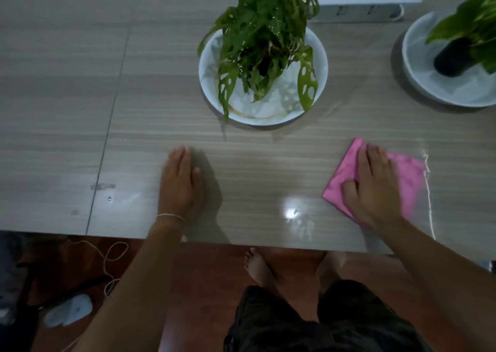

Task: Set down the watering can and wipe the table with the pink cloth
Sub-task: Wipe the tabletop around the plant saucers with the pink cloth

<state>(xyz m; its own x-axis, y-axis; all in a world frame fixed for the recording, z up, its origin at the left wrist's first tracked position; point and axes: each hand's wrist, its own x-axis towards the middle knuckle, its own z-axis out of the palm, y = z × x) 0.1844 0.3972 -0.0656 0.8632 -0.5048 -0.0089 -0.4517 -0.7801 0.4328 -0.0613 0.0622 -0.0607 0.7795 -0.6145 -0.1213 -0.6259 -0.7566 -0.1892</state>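
Note:
A folded pink cloth [402,174] lies flat on the wood-grain table [255,163] at the right, near the front edge. My right hand [370,185] presses down on the cloth, palm flat and fingers spread. Toward the middle left, my left hand [181,182] rests flat on the bare table and holds nothing. No watering can is in view.
A leafy plant in a white bowl [318,64] stands behind the hands at centre. A second plant in a white bowl [418,75] is at the far right. A white power strip [359,13] lies at the back. A seam [107,136] crosses the table at left.

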